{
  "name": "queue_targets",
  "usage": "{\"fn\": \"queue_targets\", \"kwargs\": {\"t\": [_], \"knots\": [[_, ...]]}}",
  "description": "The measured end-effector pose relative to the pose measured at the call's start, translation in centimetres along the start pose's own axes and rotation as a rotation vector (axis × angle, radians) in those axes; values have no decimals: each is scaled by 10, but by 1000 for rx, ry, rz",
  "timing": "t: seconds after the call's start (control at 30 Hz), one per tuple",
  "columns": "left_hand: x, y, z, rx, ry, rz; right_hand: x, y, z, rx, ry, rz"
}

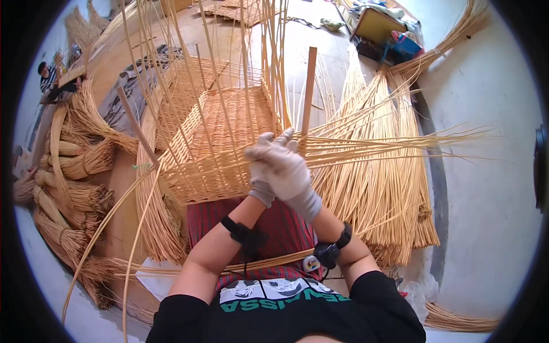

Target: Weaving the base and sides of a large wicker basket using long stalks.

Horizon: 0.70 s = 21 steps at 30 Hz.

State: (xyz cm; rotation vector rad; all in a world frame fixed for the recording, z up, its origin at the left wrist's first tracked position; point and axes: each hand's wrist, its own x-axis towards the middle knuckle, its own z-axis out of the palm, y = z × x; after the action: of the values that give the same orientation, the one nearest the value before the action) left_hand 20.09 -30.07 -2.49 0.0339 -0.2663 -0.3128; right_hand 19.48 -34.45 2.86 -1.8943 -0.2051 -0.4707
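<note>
A woven wicker basket (206, 177) sits tilted in front of me, tall upright stakes rising from its rim. At its right front corner my gloved hands overlap. My right hand (289, 177) lies over the left, fingers bent round wicker rods (366, 146) that fan out to the right. My left hand (260, 174) is closed against the woven side, mostly covered by the right, so what it grips is hidden. Close beyond the hands a flat wooden stick (309, 86) stands at the corner. Another wooden stick (136, 126) leans at the left corner.
Bundles of loose rods (377, 200) spread over the floor to the right. Several tied bundles (86, 157) are heaped at the left. A striped red cloth (214, 220) covers my lap. Long rods (137, 246) hang off the basket's left corner. A person (54, 80) sits far left.
</note>
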Motion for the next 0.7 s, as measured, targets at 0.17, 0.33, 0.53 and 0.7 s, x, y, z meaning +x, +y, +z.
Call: {"fn": "queue_targets", "kwargs": {"t": [0.17, 0.33, 0.53, 0.7], "knots": [[-26, 22, 46, 836, 483, 370, 99, -1, -105, -285, -407, 246], [34, 46, 82, 1236, 374, 714, 79, 14, -77, -769, -224, -67], [92, 21, 97, 2167, 118, 509, 75, 69, -49, -920, -13, -127], [-80, 72, 69, 2171, -48, 687, 72, 52, -66, -252, 469, -409]]}}
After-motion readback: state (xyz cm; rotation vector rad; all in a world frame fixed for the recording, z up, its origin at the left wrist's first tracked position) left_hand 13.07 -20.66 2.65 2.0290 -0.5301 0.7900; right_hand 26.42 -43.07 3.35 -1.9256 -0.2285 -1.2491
